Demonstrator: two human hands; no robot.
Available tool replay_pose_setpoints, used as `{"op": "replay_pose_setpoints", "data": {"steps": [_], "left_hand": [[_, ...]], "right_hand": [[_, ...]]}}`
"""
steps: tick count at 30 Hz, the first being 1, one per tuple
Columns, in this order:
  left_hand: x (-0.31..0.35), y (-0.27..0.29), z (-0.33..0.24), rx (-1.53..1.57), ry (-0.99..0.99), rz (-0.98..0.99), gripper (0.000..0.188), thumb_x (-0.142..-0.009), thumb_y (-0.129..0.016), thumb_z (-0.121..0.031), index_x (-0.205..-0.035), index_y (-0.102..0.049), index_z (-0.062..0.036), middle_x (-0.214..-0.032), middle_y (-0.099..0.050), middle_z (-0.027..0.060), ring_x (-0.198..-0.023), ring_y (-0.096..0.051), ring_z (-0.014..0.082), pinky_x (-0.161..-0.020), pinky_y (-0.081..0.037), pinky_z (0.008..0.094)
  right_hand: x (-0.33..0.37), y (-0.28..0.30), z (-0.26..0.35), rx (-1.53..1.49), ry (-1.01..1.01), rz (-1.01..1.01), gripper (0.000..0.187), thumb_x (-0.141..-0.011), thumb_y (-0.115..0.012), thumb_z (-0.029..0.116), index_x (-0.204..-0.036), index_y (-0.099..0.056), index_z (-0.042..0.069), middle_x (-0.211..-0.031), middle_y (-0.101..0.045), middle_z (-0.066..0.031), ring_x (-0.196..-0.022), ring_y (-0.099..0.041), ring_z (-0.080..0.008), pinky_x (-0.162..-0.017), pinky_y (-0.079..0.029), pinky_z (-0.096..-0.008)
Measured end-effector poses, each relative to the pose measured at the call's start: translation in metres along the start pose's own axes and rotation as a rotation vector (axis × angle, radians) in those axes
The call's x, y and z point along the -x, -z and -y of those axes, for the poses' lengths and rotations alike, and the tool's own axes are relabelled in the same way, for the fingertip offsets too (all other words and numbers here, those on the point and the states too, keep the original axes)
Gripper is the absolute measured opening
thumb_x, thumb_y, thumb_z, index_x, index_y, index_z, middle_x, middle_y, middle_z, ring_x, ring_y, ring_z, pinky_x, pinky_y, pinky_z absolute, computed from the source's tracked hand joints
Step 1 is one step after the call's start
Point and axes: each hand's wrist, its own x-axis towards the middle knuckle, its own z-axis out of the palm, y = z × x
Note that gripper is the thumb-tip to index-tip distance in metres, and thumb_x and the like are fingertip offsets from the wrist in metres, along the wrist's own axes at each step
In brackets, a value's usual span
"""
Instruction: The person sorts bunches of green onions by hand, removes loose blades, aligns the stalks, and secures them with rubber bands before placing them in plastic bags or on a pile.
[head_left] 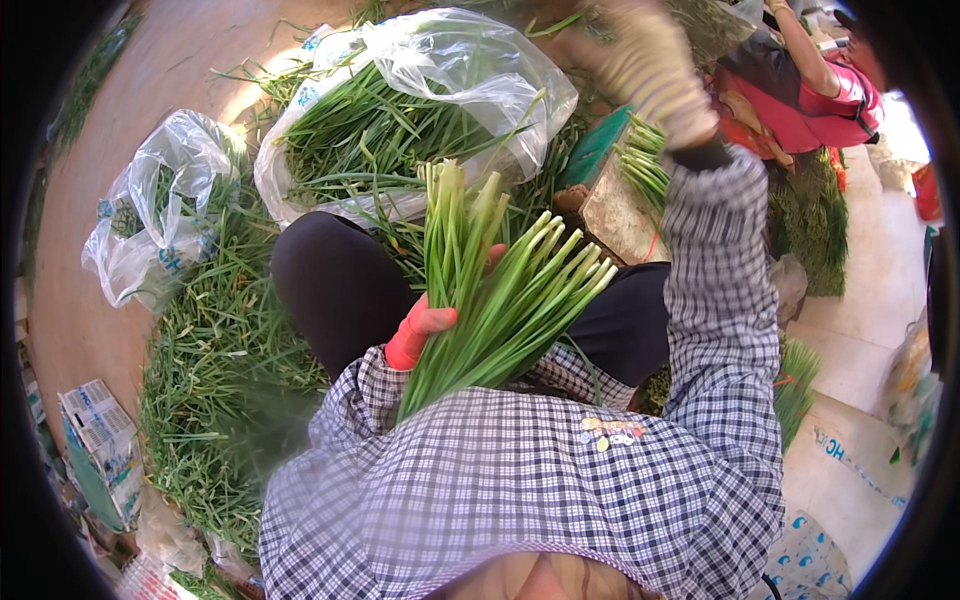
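My left hand (420, 328), wrapped in red at the wrist and thumb base, is closed around a thick bunch of garlic chives (490, 290) over my lap. The pale cut ends fan out away from me in two clumps, and the leaf tips run back toward my chest. Raised high at the upper right, my right hand (655, 80) wears a cream striped knit glove and is smeared by motion, so its fingers cannot be read. Below that hand, more chives (643, 165) lie on a worn box (612, 220) with a green side.
An open clear plastic bag (470, 60) full of greens stands ahead; a smaller clear bag (175, 190) sits left. Loose leaves (220, 400) heap beside my left leg. Another person (800, 90) in pink works at the upper right, near stacked bundles (810, 230).
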Motion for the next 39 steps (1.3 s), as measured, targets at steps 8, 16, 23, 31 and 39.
{"op": "replay_pose_setpoints", "data": {"steps": [8,16,23,31,39], "left_hand": [[0.027,0.056,0.018,0.056,0.105,-0.027,0.084,-0.083,-0.066,-0.034,-0.150,-0.023,-0.0070,-0.156,-0.018,0.0155,-0.139,-0.031,0.0299,-0.113,-0.029,0.0464],[0.007,0.006,0.023,0.289,-0.155,-0.005,0.079,-0.088,-0.060,-0.038,-0.149,-0.023,-0.0048,-0.151,-0.030,0.0187,-0.136,-0.035,0.0308,-0.112,-0.030,0.0451],[0.006,0.008,0.025,0.314,-0.192,0.048,0.076,-0.090,-0.058,-0.038,-0.150,-0.023,-0.0077,-0.154,-0.022,0.0183,-0.141,-0.025,0.0325,-0.115,-0.024,0.0488],[0.015,0.005,0.021,0.318,-0.139,-0.071,0.072,-0.093,-0.047,-0.044,-0.149,-0.024,-0.0054,-0.155,-0.020,0.0179,-0.142,-0.024,0.0315,-0.116,-0.022,0.0496],[0.018,0.021,0.020,0.495,-0.052,-0.031,0.068,-0.092,-0.053,-0.037,-0.145,-0.032,-0.0009,-0.149,-0.033,0.0195,-0.133,-0.042,0.0304,-0.111,-0.034,0.0467]], "right_hand": [[0.043,-0.022,0.122,-0.927,-0.002,0.647,0.028,-0.079,-0.072,0.027,-0.088,-0.070,0.000,-0.087,-0.066,-0.0135,-0.084,-0.063,-0.0256,-0.076,-0.049,-0.0341],[0.014,-0.006,0.033,-0.813,-0.559,0.095,0.018,-0.084,-0.069,0.013,-0.101,-0.069,0.006,-0.087,-0.066,-0.0080,-0.079,-0.062,-0.0156,-0.071,-0.051,-0.0274],[-0.010,0.025,0.055,-0.143,-0.231,0.410,0.057,-0.082,-0.068,0.050,-0.113,-0.065,0.003,-0.103,-0.069,-0.0150,-0.088,-0.068,-0.0273,-0.084,-0.054,-0.0377],[-0.003,-0.011,0.104,-0.324,-0.055,0.779,0.019,-0.093,-0.058,0.014,-0.107,-0.065,0.005,-0.096,-0.070,-0.0138,-0.087,-0.067,-0.0231,-0.079,-0.057,-0.0359],[-0.008,0.027,0.107,-0.059,0.089,0.046,0.022,-0.080,-0.065,0.028,-0.090,-0.068,0.009,-0.080,-0.065,-0.0105,-0.078,-0.064,-0.0263,-0.075,-0.052,-0.0382]]}}
